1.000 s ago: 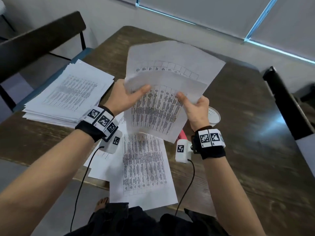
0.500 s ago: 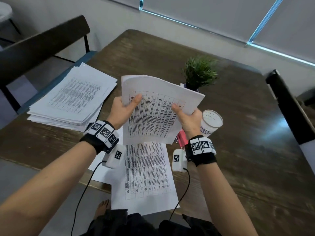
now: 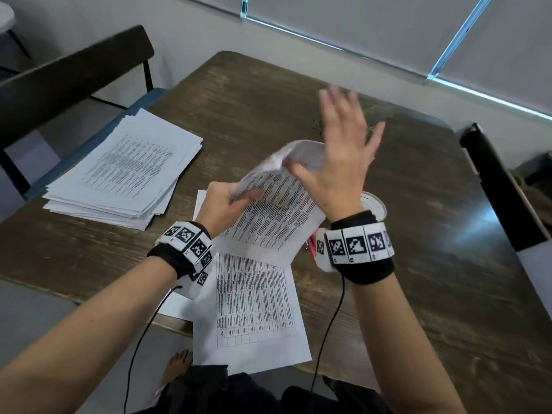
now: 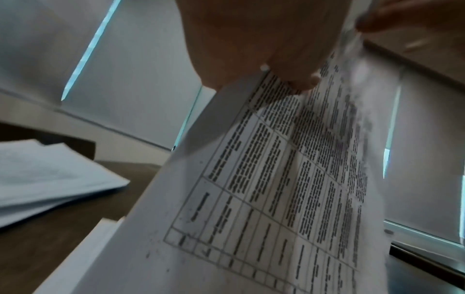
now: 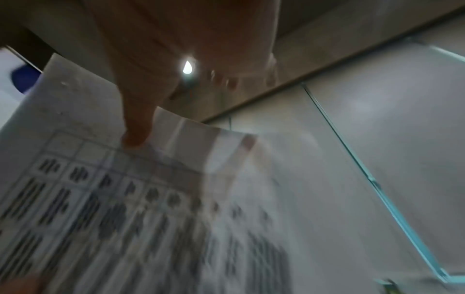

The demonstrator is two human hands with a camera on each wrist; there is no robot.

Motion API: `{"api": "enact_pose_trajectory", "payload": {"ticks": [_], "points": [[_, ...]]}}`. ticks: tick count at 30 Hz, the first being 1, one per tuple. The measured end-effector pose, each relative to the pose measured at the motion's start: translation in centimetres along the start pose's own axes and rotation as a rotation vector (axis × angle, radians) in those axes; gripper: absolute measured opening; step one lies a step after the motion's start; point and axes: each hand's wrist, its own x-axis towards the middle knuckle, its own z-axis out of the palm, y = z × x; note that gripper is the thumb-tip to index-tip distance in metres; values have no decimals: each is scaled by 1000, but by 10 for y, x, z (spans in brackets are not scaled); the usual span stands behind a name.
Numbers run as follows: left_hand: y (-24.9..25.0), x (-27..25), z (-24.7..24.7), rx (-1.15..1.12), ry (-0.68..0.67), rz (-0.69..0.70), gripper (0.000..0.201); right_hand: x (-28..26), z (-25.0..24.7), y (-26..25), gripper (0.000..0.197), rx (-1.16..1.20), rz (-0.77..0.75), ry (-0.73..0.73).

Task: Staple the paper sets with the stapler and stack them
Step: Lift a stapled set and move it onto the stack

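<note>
My left hand (image 3: 240, 198) pinches the left edge of a printed paper set (image 3: 268, 222), held tilted above the table. In the left wrist view the left hand's thumb (image 4: 302, 81) lies on the paper set (image 4: 276, 179). My right hand (image 3: 340, 141) is raised over the set's far end with blurred, straight, spread fingers. Its thumb (image 5: 135, 137) touches the curled top sheet (image 5: 100, 179). A tall paper stack (image 3: 125, 171) lies at the left. Only a sliver of the pink stapler (image 3: 312, 245) shows under my right wrist.
Loose printed sheets (image 3: 251, 312) overhang the wooden table's (image 3: 418, 264) near edge. A white cup (image 3: 375, 204) stands behind my right wrist, and bits of a green plant (image 3: 316, 124) peek past my hand. There is a dark chair (image 3: 74, 73) at the left and a black post (image 3: 501, 189) at the right.
My right hand let go of the set's right edge and rose with fingers spread. The set dropped lower and tilted, and its top end curled over. The left hand kept its hold.
</note>
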Motion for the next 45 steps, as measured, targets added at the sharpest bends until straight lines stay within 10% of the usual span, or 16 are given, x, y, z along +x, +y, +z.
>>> {"api": "enact_pose_trajectory", "payload": {"ticks": [2, 5, 12, 18, 25, 34, 39, 45], "points": [[8, 1, 0, 0, -54, 63, 3, 10, 0, -2, 46, 99, -88, -96], [-1, 1, -3, 50, -33, 183, 15, 15, -2, -2, 17, 335, -39, 1], [-47, -14, -22, 164, 9, 95, 21, 11, -12, 33, 20, 322, 428, 51], [-65, -13, -42, -176, 47, -145, 13, -8, -3, 59, 22, 317, 696, 44], [-51, -16, -44, -386, 181, -260, 11, -27, 8, 77, 23, 442, 776, 41], [-82, -17, -52, 197, 40, -265, 27, -80, 35, 75, 20, 562, 889, -57], [-49, -11, -28, 479, -96, -56, 44, -85, 42, 63, 21, 713, 937, -132], [17, 7, 13, 247, -143, 81, 53, -69, 41, 37, 21, 781, 762, -231]]}}
